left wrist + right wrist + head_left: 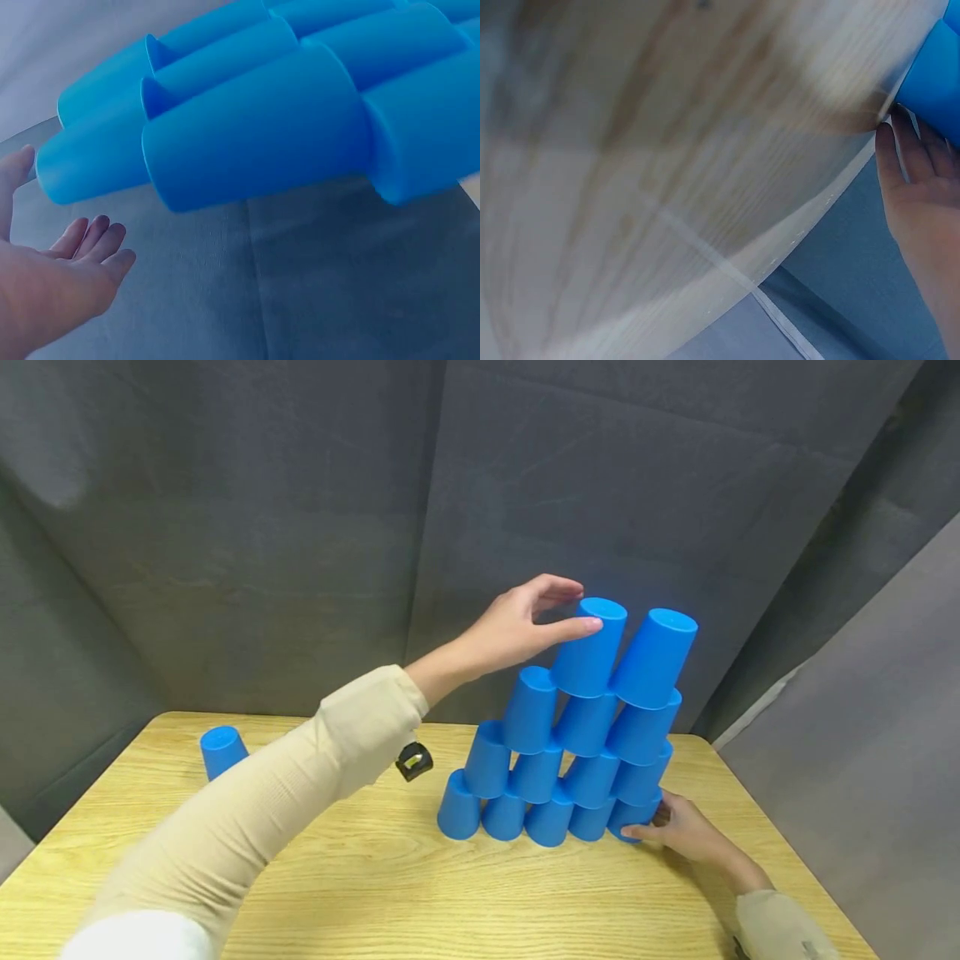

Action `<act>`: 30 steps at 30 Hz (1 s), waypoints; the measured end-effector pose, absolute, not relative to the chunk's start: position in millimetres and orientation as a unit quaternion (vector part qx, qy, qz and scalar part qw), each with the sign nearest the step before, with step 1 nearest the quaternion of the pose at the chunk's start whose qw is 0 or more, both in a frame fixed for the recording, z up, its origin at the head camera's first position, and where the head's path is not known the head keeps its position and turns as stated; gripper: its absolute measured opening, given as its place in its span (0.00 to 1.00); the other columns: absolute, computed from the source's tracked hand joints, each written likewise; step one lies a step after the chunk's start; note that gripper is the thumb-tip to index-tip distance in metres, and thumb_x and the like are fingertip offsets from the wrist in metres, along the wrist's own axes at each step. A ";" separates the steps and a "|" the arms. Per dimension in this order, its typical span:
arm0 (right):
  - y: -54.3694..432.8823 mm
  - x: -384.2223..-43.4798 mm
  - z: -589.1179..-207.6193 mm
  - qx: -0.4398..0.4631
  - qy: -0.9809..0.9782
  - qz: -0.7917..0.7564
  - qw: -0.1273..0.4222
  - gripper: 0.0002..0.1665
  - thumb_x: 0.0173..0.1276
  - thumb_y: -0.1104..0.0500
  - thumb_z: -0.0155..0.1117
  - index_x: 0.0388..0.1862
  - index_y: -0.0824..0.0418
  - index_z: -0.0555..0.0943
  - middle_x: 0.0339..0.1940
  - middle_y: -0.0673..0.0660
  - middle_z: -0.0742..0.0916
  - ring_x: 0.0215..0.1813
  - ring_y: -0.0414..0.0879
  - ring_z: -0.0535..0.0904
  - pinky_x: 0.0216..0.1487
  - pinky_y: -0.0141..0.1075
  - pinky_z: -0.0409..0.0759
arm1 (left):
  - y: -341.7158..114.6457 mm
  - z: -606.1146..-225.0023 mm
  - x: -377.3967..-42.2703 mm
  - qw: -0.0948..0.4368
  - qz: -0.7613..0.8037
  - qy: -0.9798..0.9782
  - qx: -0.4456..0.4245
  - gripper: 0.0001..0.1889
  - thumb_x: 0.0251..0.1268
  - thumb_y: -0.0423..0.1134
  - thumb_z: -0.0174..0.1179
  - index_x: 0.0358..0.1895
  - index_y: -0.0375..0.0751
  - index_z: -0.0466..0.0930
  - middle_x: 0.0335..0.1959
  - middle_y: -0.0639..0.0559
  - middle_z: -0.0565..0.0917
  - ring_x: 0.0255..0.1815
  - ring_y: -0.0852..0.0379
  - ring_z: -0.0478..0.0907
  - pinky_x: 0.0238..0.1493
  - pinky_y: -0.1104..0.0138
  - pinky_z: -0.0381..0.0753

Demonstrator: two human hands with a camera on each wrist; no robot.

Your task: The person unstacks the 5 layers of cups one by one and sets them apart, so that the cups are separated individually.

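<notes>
Blue plastic cups stand upside down in a stepped stack (536,777), four tiers high. Two cups form the top tier: a left one (588,652) and a right one (652,660). My left hand (517,618) is spread around the upper end of the left top cup, its thumb overlapping that cup in the head view. In the left wrist view, a gap shows between the left fingers (105,244) and the cup. Low on the right, my right hand (693,835) is at the end cup (632,817) of the bottom tier, its fingers extended beside it in the right wrist view.
A single blue cup (222,750) stands at the far left of the wooden table (375,877), partly behind the left sleeve. Dark grey cloth (300,527) hangs behind the table. A small black device (414,762) sits under the left wrist.
</notes>
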State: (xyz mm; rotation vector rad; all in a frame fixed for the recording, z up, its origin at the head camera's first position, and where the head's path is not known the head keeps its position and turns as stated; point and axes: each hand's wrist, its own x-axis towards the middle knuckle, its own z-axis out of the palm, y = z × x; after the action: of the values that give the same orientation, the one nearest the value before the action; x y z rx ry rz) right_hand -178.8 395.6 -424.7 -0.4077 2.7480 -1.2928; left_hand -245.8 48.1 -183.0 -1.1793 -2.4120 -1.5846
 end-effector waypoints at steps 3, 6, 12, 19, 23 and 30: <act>395.3 -179.7 -425.5 -0.137 0.895 -0.424 0.039 0.48 0.64 0.58 0.71 0.74 0.72 0.57 0.65 0.75 0.73 0.62 0.73 0.72 0.56 0.61 0.77 | 57.5 -182.2 -247.0 0.000 -0.510 -0.772 -0.379 0.32 0.66 0.53 0.61 0.70 0.45 0.66 0.67 0.54 0.73 0.65 0.59 0.71 0.62 0.63 0.74; 395.3 -180.4 -426.2 -0.140 0.894 -0.424 0.038 0.47 0.64 0.58 0.71 0.74 0.71 0.57 0.66 0.75 0.73 0.62 0.73 0.72 0.56 0.60 0.77 | 63.1 -182.8 -247.6 -0.009 -0.510 -0.768 -0.386 0.32 0.65 0.53 0.61 0.70 0.46 0.67 0.65 0.53 0.75 0.61 0.59 0.74 0.59 0.63 0.76; 394.6 -180.8 -426.1 -0.140 0.893 -0.426 0.038 0.47 0.64 0.58 0.72 0.74 0.71 0.57 0.65 0.75 0.73 0.62 0.72 0.72 0.55 0.60 0.78 | 67.8 -183.2 -247.0 -0.012 -0.510 -0.757 -0.408 0.29 0.66 0.50 0.60 0.67 0.44 0.69 0.61 0.51 0.78 0.56 0.58 0.77 0.55 0.66 0.78; 395.7 -179.5 -425.9 -0.140 0.897 -0.418 0.035 0.47 0.64 0.57 0.72 0.74 0.71 0.58 0.65 0.75 0.73 0.62 0.73 0.72 0.55 0.60 0.77 | 68.9 -181.1 -245.5 -0.015 -0.516 -0.751 -0.412 0.29 0.66 0.50 0.61 0.67 0.43 0.70 0.61 0.51 0.78 0.56 0.59 0.77 0.55 0.67 0.78; 395.6 -178.4 -425.9 -0.139 0.898 -0.416 0.032 0.47 0.64 0.57 0.72 0.73 0.71 0.58 0.65 0.75 0.73 0.62 0.73 0.72 0.56 0.60 0.77 | 66.5 -177.5 -245.2 -0.013 -0.530 -0.737 -0.419 0.28 0.67 0.49 0.61 0.67 0.43 0.70 0.61 0.51 0.78 0.57 0.59 0.78 0.56 0.66 0.78; 394.1 -179.6 -427.0 -0.141 0.899 -0.414 0.029 0.47 0.64 0.57 0.72 0.74 0.71 0.58 0.65 0.75 0.73 0.62 0.73 0.72 0.55 0.61 0.77 | 37.0 -163.9 -240.9 -0.004 -0.567 -0.710 -0.419 0.25 0.68 0.45 0.61 0.66 0.40 0.71 0.59 0.50 0.80 0.56 0.60 0.79 0.56 0.67 0.78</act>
State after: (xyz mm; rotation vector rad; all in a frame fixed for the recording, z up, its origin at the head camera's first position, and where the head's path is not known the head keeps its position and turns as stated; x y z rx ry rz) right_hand -179.6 394.1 -427.0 -0.4340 2.7721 -1.2777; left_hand -240.9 37.0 -163.9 -1.3200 -2.2351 -1.7847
